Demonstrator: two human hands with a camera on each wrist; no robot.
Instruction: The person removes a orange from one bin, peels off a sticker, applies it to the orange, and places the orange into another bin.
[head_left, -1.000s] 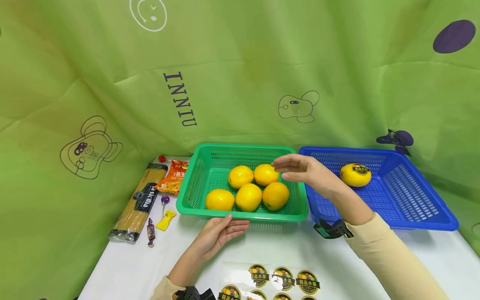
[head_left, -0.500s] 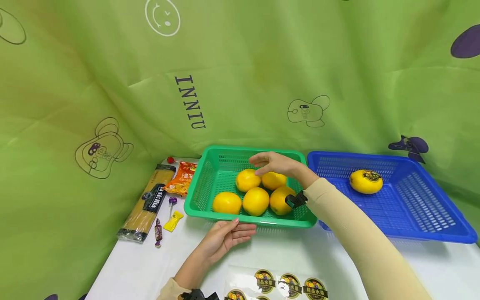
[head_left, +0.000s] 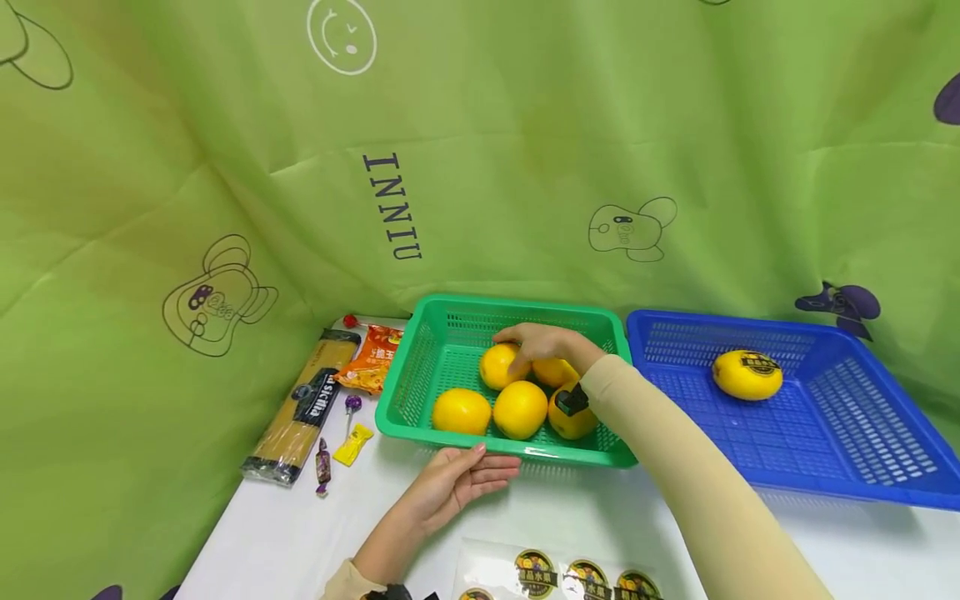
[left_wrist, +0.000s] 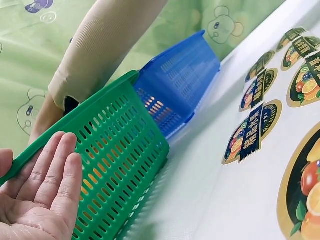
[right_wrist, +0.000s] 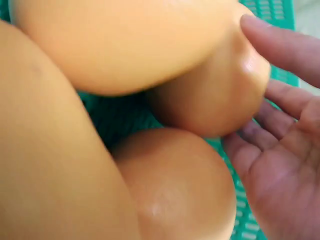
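Note:
A green basket (head_left: 555,453) holds several smooth yellow-orange fruits, among them a front-left fruit (head_left: 461,412) and a front-middle fruit (head_left: 521,410). My right hand (head_left: 536,343) reaches in from above and grips the back-left fruit (head_left: 497,367), fingers over its far side and thumb on the near side. In the right wrist view the thumb touches this fruit (right_wrist: 215,95) and the fingers lie along its side. My left hand (head_left: 461,485) rests at the basket's front rim, palm outward, fingers extended along the outer wall (left_wrist: 120,165).
A blue basket (head_left: 750,446) at the right holds one fruit with a label (head_left: 747,375). A sheet of round stickers (head_left: 480,562) lies in front. At the left are a spaghetti pack (head_left: 303,400), an orange snack bag (head_left: 371,358) and small candies. A green curtain (head_left: 495,200) hangs behind.
My right hand has moved left and down from above the green basket's right side onto the back-left fruit. The left hand stays at the front rim. The head view has shifted slightly.

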